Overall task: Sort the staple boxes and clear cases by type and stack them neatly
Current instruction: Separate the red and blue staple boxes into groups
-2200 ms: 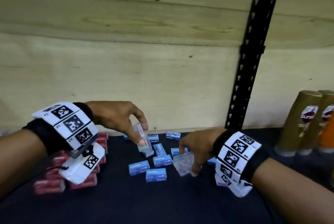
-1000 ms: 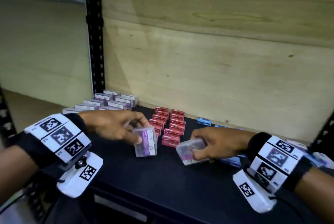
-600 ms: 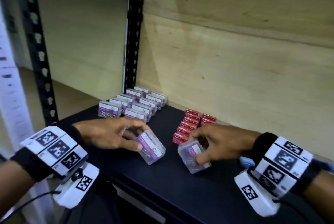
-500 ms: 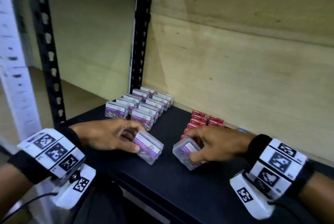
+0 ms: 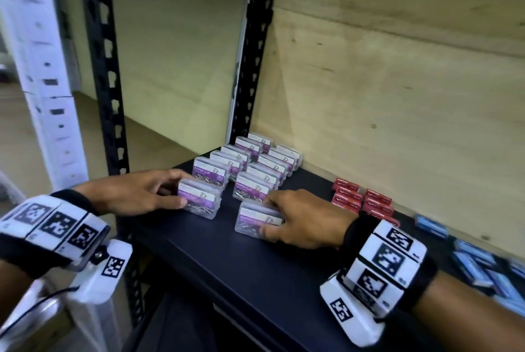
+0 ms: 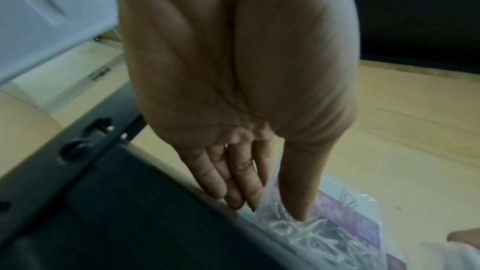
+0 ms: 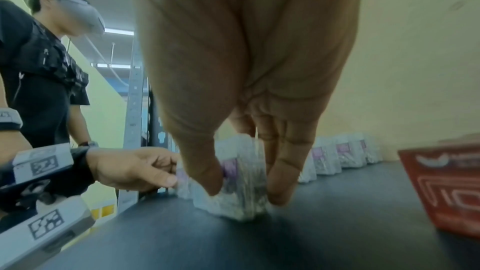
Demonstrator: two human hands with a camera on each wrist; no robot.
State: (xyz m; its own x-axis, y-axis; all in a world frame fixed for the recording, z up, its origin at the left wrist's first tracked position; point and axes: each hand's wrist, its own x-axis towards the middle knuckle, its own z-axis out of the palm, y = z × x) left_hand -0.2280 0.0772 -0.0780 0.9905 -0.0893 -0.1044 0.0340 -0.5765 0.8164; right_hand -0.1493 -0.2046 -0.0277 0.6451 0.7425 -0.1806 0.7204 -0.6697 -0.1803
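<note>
Two rows of clear paper-clip cases [image 5: 257, 160] with purple labels stand at the shelf's back left. My left hand [image 5: 159, 195] pinches one clear case [image 5: 200, 201] between thumb and fingers at the front of the left row; the same clear case [image 6: 335, 221] shows under my left thumb in the left wrist view. My right hand [image 5: 289, 221] holds a second clear case [image 5: 255, 221] down on the shelf at the front of the right row; in the right wrist view that case [image 7: 239, 180] sits between thumb and fingers. Red staple boxes [image 5: 363, 199] stand in two rows to the right.
Blue staple boxes [image 5: 477, 258] lie loose at the far right of the black shelf [image 5: 255, 280]. A black slotted upright [image 5: 250, 62] and the plywood back wall [image 5: 397, 96] bound the shelf. A red box [image 7: 446, 188] stands close to my right wrist.
Both hands carried their clear cases leftward from the blue boxes and set them down upright at the fronts of the two clear-case rows; the view swung left.
</note>
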